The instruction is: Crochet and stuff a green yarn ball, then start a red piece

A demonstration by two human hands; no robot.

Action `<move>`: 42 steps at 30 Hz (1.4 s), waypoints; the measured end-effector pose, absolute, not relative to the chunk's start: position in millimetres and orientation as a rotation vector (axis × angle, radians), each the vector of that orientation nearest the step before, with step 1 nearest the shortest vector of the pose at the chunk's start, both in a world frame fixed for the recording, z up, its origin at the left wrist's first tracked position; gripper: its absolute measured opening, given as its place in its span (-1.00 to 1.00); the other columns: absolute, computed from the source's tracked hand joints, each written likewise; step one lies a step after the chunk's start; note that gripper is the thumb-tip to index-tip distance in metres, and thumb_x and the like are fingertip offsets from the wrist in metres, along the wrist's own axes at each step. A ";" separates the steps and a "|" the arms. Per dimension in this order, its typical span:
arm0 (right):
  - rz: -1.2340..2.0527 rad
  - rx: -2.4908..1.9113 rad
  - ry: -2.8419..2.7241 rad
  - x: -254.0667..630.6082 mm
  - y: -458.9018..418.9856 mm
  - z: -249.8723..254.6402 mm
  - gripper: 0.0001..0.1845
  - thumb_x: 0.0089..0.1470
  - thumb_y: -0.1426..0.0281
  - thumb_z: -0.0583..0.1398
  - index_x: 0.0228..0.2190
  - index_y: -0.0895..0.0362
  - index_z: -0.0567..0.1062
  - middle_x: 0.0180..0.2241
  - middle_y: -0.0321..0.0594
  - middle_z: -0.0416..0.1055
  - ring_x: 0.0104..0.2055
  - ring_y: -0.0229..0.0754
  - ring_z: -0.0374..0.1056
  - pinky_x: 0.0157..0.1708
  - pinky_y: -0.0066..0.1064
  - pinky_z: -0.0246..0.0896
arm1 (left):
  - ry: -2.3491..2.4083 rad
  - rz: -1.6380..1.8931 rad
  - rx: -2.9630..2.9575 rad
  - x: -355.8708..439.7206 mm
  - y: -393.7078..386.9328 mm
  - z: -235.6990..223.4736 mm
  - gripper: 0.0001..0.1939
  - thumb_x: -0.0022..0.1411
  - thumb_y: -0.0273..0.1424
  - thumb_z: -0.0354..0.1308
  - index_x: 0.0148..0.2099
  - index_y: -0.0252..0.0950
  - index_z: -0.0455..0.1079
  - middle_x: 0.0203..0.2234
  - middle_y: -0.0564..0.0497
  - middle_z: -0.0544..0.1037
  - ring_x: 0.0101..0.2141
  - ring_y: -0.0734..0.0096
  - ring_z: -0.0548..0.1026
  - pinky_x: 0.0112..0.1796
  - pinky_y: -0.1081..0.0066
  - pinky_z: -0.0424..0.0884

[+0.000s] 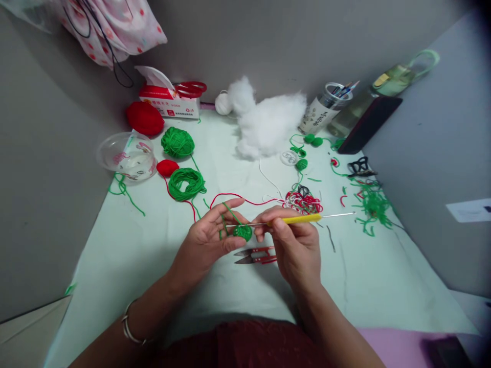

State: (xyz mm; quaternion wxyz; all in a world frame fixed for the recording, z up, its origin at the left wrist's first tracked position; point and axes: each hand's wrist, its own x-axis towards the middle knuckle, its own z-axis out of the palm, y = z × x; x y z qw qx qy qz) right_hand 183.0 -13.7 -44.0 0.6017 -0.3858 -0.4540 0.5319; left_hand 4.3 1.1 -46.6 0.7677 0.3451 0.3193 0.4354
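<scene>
Between thumb and fingers, my left hand [209, 232] pinches a small round green crochet piece [242, 233], with green yarn looped over its fingers. My right hand [295, 240] grips a crochet hook [297, 219] by its yellow handle. One metal end of the hook reaches left to the top of the green piece; the other points right. Whether a loop sits on the hook tip is too small to tell. Under my hands lie thread snips [253, 254] with red handles, partly covered by my right hand.
Left: a green skein [186, 184], green ball [177, 142], red ball [144, 118], plastic bowl [126, 156] and tissue box [171, 105] with red scissors. White stuffing [268, 125] is at the back. Right: tangled yarn [303, 200], green scraps [374, 202], a pen holder [324, 110] and a dark phone-like slab [370, 125].
</scene>
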 end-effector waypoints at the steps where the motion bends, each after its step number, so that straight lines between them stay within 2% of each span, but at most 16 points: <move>1: 1.233 -0.895 -1.053 183.0 -13.9 -44.6 -0.85 0.32 0.33 0.27 -0.21 0.02 0.68 -0.31 -0.27 0.56 -0.36 -0.27 0.49 -0.36 -0.40 0.41 | 0.693 0.955 0.750 4.3 0.6 -46.8 -0.45 0.19 -0.49 0.45 0.19 -0.04 0.48 -0.17 0.11 0.57 -0.10 0.45 0.56 -0.02 0.42 0.42; 7: 1.232 -0.887 -1.091 181.6 -12.9 -45.6 -0.85 0.33 0.32 0.26 -0.20 -0.02 0.68 -0.32 -0.29 0.54 -0.34 -0.27 0.45 -0.34 -0.40 0.37 | 0.733 0.965 0.745 3.9 -0.8 -45.6 -0.37 0.14 -0.47 0.48 0.23 -0.09 0.43 -0.17 0.09 0.58 -0.10 0.38 0.58 0.00 0.37 0.44; 12: 1.122 -0.893 -1.198 180.4 -10.8 -43.4 -0.82 0.35 0.36 0.23 -0.19 -0.03 0.67 -0.30 -0.28 0.54 -0.35 -0.25 0.42 -0.36 -0.36 0.36 | 0.783 0.969 0.723 4.9 -0.7 -41.6 -0.09 0.14 -0.45 0.48 0.44 -0.16 0.15 -0.23 0.07 0.60 -0.19 0.41 0.58 -0.10 0.40 0.46; 14: 0.935 -0.957 -1.356 178.6 -12.9 -41.8 -0.80 0.34 0.43 0.22 -0.17 -0.03 0.67 -0.25 -0.24 0.55 -0.29 -0.21 0.44 -0.32 -0.33 0.39 | 0.781 0.975 0.698 6.4 -1.5 -40.3 -0.01 0.14 -0.45 0.48 0.48 -0.19 0.06 -0.25 0.06 0.60 -0.23 0.43 0.57 -0.14 0.43 0.45; 16: 0.606 -1.033 -1.584 176.0 -17.3 -40.9 -0.73 0.32 0.51 0.22 -0.09 -0.03 0.66 -0.19 -0.19 0.57 -0.17 -0.16 0.47 -0.23 -0.29 0.42 | 0.764 0.973 0.661 9.0 -3.4 -38.9 0.01 0.16 -0.44 0.47 0.51 -0.18 0.01 -0.25 0.07 0.61 -0.24 0.44 0.57 -0.14 0.43 0.44; 18: 0.276 -1.055 -1.751 173.3 -22.4 -40.7 -0.66 0.29 0.56 0.21 -0.02 -0.01 0.65 -0.13 -0.13 0.57 -0.10 -0.12 0.48 -0.16 -0.25 0.44 | 0.722 0.960 0.617 12.0 -5.8 -37.0 -0.01 0.19 -0.43 0.45 0.51 -0.17 0.01 -0.27 0.08 0.61 -0.24 0.44 0.57 -0.11 0.42 0.43; 20: 0.164 -1.041 -1.777 172.2 -25.4 -40.3 -0.65 0.29 0.55 0.21 0.00 -0.01 0.64 -0.14 -0.13 0.58 -0.12 -0.12 0.48 -0.19 -0.25 0.45 | 0.678 0.927 0.552 13.6 -7.4 -34.7 -0.08 0.23 -0.39 0.42 0.50 -0.19 0.06 -0.30 0.08 0.61 -0.27 0.43 0.58 -0.11 0.41 0.43; 24: 0.485 -1.042 -1.501 176.9 -20.3 -36.8 -0.76 0.31 0.46 0.22 -0.14 -0.03 0.68 -0.28 -0.20 0.58 -0.29 -0.13 0.47 -0.35 -0.27 0.41 | 0.634 0.860 0.398 8.5 -4.4 -31.8 -0.28 0.26 -0.30 0.39 0.40 -0.26 0.28 -0.31 0.03 0.63 -0.34 0.41 0.57 -0.22 0.41 0.43; 28: 0.914 -0.936 -1.104 182.5 -10.1 -35.4 -0.83 0.29 0.36 0.25 -0.28 0.00 0.69 -0.41 -0.24 0.52 -0.44 -0.19 0.37 -0.49 -0.33 0.30 | 0.625 0.854 0.385 1.7 1.5 -33.0 -0.53 0.33 -0.31 0.30 0.25 -0.26 0.47 -0.28 -0.01 0.64 -0.36 0.42 0.56 -0.23 0.41 0.42; 31: 1.107 -0.904 -1.046 181.2 -7.7 -37.9 -0.84 0.28 0.35 0.27 -0.30 0.02 0.69 -0.37 -0.23 0.55 -0.43 -0.22 0.39 -0.47 -0.35 0.33 | 0.620 0.884 0.475 3.9 1.6 -35.1 -0.50 0.28 -0.33 0.35 0.24 -0.25 0.49 -0.23 -0.05 0.66 -0.30 0.35 0.59 -0.19 0.37 0.41; 34: 1.052 -0.941 -1.184 178.0 -9.0 -39.6 -0.84 0.30 0.38 0.27 -0.24 -0.01 0.70 -0.27 -0.22 0.61 -0.23 -0.16 0.50 -0.28 -0.31 0.44 | 0.631 0.897 0.568 8.7 -1.1 -37.7 -0.43 0.19 -0.35 0.42 0.24 -0.21 0.48 -0.15 -0.08 0.66 -0.14 0.22 0.60 -0.07 0.30 0.40; 36: 0.981 -0.956 -1.248 176.8 -10.4 -38.7 -0.82 0.31 0.40 0.26 -0.20 -0.04 0.69 -0.24 -0.23 0.64 -0.15 -0.13 0.52 -0.21 -0.28 0.47 | 0.666 0.908 0.597 10.6 -2.7 -39.2 -0.41 0.16 -0.40 0.44 0.24 -0.17 0.48 -0.14 -0.05 0.65 -0.08 0.22 0.58 -0.01 0.29 0.38; 39: 0.862 -0.994 -1.394 176.3 -13.7 -36.2 -0.79 0.33 0.43 0.23 -0.16 -0.04 0.68 -0.25 -0.22 0.65 -0.19 -0.12 0.54 -0.21 -0.23 0.48 | 0.742 0.942 0.593 11.8 -4.4 -40.0 -0.31 0.12 -0.44 0.48 0.28 -0.13 0.42 -0.19 0.03 0.61 -0.11 0.30 0.57 -0.02 0.34 0.38; 42: 0.513 -1.033 -1.716 175.2 -18.9 -36.1 -0.71 0.30 0.51 0.22 -0.08 -0.05 0.67 -0.16 -0.15 0.65 -0.16 -0.08 0.54 -0.20 -0.19 0.48 | 0.759 0.966 0.561 12.9 -5.8 -38.5 -0.18 0.12 -0.44 0.48 0.38 -0.14 0.27 -0.22 0.07 0.59 -0.17 0.37 0.56 -0.06 0.39 0.39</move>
